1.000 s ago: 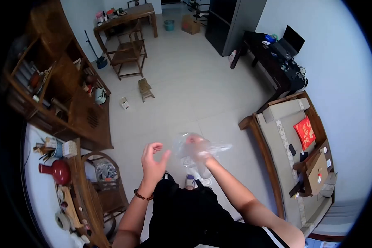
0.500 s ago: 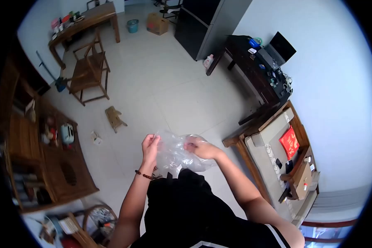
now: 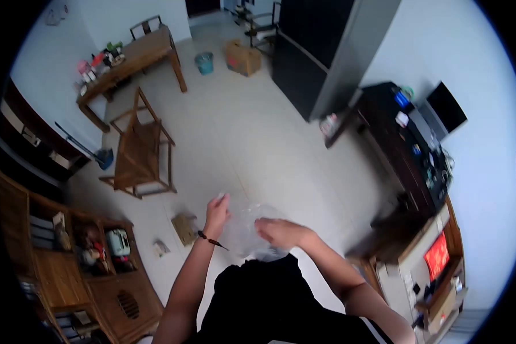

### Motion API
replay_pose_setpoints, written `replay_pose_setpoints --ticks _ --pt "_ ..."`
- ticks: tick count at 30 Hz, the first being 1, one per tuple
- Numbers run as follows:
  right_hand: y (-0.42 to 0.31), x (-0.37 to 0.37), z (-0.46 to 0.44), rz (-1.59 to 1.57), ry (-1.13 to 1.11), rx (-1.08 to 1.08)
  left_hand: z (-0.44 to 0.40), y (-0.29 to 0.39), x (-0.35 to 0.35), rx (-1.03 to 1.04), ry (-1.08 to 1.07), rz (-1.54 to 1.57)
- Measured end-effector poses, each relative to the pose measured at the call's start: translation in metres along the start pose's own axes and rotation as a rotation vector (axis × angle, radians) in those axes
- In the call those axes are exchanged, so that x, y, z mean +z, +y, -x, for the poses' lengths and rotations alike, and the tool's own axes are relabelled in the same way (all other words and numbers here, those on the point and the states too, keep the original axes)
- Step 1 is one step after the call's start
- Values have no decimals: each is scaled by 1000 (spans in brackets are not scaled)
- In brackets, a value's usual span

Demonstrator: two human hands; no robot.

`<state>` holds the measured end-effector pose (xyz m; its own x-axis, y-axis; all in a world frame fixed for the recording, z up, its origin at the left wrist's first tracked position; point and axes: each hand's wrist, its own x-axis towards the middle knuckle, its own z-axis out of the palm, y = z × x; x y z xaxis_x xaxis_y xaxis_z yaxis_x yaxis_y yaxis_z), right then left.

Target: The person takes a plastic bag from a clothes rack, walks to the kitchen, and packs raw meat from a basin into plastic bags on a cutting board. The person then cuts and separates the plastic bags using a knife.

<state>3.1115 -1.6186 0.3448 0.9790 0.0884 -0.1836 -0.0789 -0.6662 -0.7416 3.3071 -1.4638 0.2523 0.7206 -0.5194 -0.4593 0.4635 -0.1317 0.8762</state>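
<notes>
Here, we find the clear plastic bag (image 3: 243, 229) spread between our left hand (image 3: 217, 218) and our right hand (image 3: 284, 231); it is thin and see-through, so the pale floor (image 3: 269, 155) shows through it as a milky haze; its film is creased and crumpled, with whitish glints low down, below the right fingers, where it bunches near our black clothing (image 3: 264, 298); its outline is faint, and we cannot tell where its opening lies; our left fingers are curled in close and pinch the bag at its upper left edge; our right fingers are bent, nearly together, and lie against the bag's right part, but we cannot tell whether they grip it, since the tips are blurred; we see a dark beaded bracelet (image 3: 210, 238) below the left fingers; a small wooden stool (image 3: 183, 229) stands on the floor to the left of them; farther ahead and to their left stands a wooden chair (image 3: 140, 155).
</notes>
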Motion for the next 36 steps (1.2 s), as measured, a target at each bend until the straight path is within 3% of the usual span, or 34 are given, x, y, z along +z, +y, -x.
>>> replay_pose_setpoints --ticks 1,3,4,6,8,12,13,14,15,16,18,22,24,26,27,28,31,34,36 --pt "-3 -34 -25 -68 67 -92 -49 5 -9 31 11 1" --pt "13 -88 -73 -65 427 -118 -110 0 -35 -223 395 62" --pt "38 -102 -101 -41 653 -120 -121 4 -44 -256 415 76" --pt "77 -159 -162 -206 1037 -103 -150 32 -54 -166 210 655" --pt "125 -204 -223 -199 1102 -145 -186 68 -36 -97 180 709" --pt "158 -277 -339 -392 992 -172 -313 115 -16 -155 134 584" --pt "167 -300 -367 -276 979 -203 -353 139 -6 216 277 291" --pt "170 -327 -392 -156 968 -227 -385 171 -1 464 370 -19" --pt "172 -354 -410 -148 948 -117 -410 218 10 685 542 -333" --pt "176 -378 -428 -115 961 -109 -426 265 17 692 518 -307" --pt "190 -428 -471 -532 948 -49 -472 345 27 1050 -188 -675" --pt "226 -514 -553 -678 839 -111 -580 453 78 1134 -294 -797" --pt "249 -546 -590 -683 847 -112 -657 471 85 716 -623 -698" --pt "274 -578 -637 -740 767 43 -729 487 86 823 -627 -704" --pt "309 -586 -661 -553 713 -60 -758 497 87 781 -531 -658" --pt "316 -599 -685 -567 700 -74 -788 506 87 741 -431 -616" --pt "348 -650 -769 -290 508 155 -890 543 88 718 -242 -528" --pt "399 -704 -877 -231 456 175 -984 585 83 751 1 -649" --pt "405 -746 -946 -100 450 65 -1053 616 69 871 139 -709"
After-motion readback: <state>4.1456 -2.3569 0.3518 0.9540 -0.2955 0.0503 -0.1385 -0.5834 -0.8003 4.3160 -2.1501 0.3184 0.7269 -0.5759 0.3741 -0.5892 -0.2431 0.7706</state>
